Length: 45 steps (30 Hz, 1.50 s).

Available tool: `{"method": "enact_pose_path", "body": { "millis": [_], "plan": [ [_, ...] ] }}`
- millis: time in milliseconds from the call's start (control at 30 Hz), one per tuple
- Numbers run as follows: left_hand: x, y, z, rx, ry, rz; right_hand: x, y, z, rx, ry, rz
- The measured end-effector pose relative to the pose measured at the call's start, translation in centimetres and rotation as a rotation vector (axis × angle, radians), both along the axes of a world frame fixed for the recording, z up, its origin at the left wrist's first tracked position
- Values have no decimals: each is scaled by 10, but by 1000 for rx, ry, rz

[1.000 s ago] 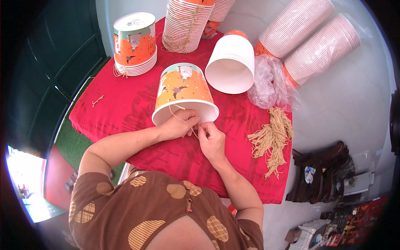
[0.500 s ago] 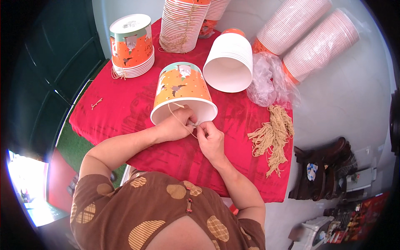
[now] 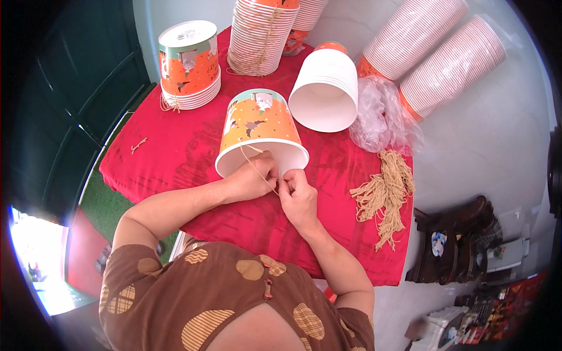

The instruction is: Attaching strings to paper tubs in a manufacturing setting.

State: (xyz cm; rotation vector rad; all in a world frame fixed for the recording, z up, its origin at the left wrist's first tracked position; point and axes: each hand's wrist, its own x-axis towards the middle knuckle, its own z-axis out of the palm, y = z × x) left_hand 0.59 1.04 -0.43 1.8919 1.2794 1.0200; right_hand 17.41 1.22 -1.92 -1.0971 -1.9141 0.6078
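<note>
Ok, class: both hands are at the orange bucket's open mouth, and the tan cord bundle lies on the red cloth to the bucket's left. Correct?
No: in the head view, the tan cord bundle lies on the red cloth to the right of the orange bucket. The left hand and right hand are at its open mouth.

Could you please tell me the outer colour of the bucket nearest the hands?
The bucket is mostly orange, with some green; the head view shows it.

Left grip (image 3: 249,181) in at the tipped orange tub's (image 3: 257,121) open mouth, right grip (image 3: 300,196) close beside it, pinching thin cord (image 3: 249,161); tan twine (image 3: 383,190) heaped near the red-covered bench's (image 3: 331,225) right edge, white-rimmed stacks beyond!
</note>
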Motion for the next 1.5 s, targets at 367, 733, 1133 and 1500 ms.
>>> {"method": "enact_pose_path", "body": {
  "millis": [367, 733, 1133, 1500],
  "plan": [
    [-1, 4, -8, -8, -62, 12, 0, 2, 1, 172, -43, 23],
    [-3, 6, -11, -17, -88, -1, 2, 1, 7, 247, -159, 58],
    [-1, 5, -6, -16, -72, -6, 10, 8, 3, -127, -30, 158],
    [-4, 2, -4, 23, 7, -30, 11, 6, 5, -130, -45, 168]
  ]
}}
